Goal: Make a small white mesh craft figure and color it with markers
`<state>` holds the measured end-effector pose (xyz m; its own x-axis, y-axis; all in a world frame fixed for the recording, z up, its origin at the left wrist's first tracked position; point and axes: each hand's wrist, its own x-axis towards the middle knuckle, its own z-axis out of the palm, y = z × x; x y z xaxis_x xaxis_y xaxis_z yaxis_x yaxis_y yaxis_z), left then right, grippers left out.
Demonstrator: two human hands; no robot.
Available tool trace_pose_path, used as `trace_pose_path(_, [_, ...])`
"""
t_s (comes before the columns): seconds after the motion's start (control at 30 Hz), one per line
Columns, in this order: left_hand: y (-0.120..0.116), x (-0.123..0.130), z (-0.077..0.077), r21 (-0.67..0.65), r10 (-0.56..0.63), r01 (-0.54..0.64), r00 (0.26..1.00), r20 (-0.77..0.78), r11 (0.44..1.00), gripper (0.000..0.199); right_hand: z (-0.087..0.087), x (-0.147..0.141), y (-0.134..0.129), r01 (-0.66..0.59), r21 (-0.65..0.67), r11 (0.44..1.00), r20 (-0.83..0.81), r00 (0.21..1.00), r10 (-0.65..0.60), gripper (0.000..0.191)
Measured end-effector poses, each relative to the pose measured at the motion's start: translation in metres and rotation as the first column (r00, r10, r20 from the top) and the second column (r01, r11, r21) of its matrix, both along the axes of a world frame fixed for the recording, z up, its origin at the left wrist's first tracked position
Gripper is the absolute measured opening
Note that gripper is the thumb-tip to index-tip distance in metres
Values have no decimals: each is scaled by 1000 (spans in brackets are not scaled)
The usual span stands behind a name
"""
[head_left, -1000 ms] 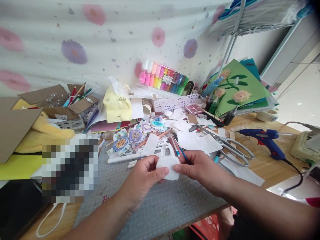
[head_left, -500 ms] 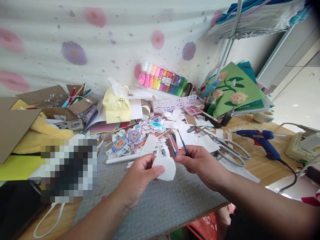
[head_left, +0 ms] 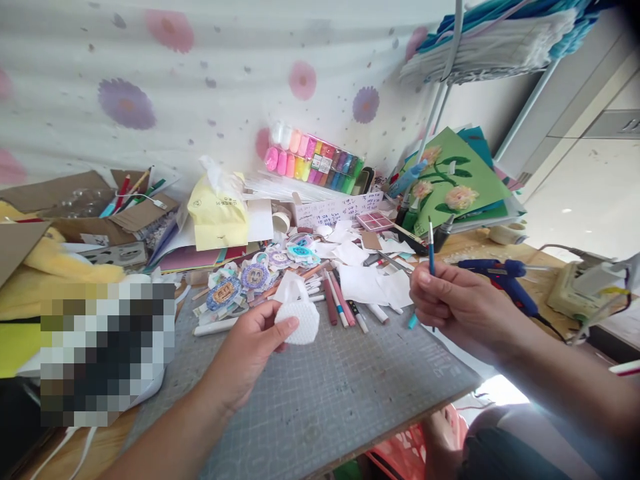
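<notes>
A small white textured bag-shaped piece (head_left: pixel 303 321) with a looped handle is pinched between the thumb and fingers of my left hand (head_left: pixel 260 333), above the grey cutting mat (head_left: pixel 320 393). My right hand (head_left: pixel 445 297) is closed round a thin blue brush (head_left: pixel 431 250), held nearly upright with its tip up, to the right of the white piece and apart from it. Pink and white markers (head_left: pixel 333 300) lie on the mat between the two hands. Behind the white piece are decorated paper badges (head_left: pixel 255 272) and white paper scraps (head_left: pixel 353 283).
A blue glue gun (head_left: pixel 510 270) lies at the right, near a power strip (head_left: pixel 573 280). Coloured clay packs (head_left: pixel 315 160) stand at the back beside a yellow packet (head_left: pixel 219 213). A cardboard box (head_left: pixel 120 223) and a pixelated object (head_left: pixel 110 353) are at the left.
My right hand with the brush has moved right and up, away from the white piece, and the brush is now upright. The camera view has shifted slightly to the right.
</notes>
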<state>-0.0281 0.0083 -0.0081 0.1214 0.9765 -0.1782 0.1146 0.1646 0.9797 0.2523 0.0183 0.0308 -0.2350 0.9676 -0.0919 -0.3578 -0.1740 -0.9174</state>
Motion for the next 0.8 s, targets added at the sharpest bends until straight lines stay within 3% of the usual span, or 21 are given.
trace_pose_path(0.1, [1,0,-3,-43,-149,144,978,-144,989,37,1,9,-1,24,12,1000,-19,1000,-24,27])
trace_pose_path(0.17, [3,0,-6,-34,-173,170,941,-290,985,40,0,13,-3,16,8,1000,-28,999,-16,26])
trace_pose_path(0.33, [7,-2,-4,65,-99,194,725,-682,979,28,-1,14,-7,-42,25,999,-45,998,43,27])
trace_pose_path(0.43, [7,-5,2,104,-54,227,595,-802,968,23,2,12,-9,-67,34,997,-51,996,68,27])
trace_pose_path(0.5, [7,-8,4,180,19,235,557,-830,955,24,6,11,-11,-74,36,997,-54,996,76,27])
trace_pose_path(0.6, [9,-11,2,349,136,265,588,-797,899,23,12,10,-14,-86,52,995,-63,994,89,27])
trace_pose_path(0.73, [5,-6,2,506,187,255,721,-667,824,18,21,7,-17,-115,73,991,-117,986,123,25])
trace_pose_path(0.8, [-1,3,6,533,175,212,793,-583,819,15,26,3,-20,-125,76,989,-150,979,135,25])
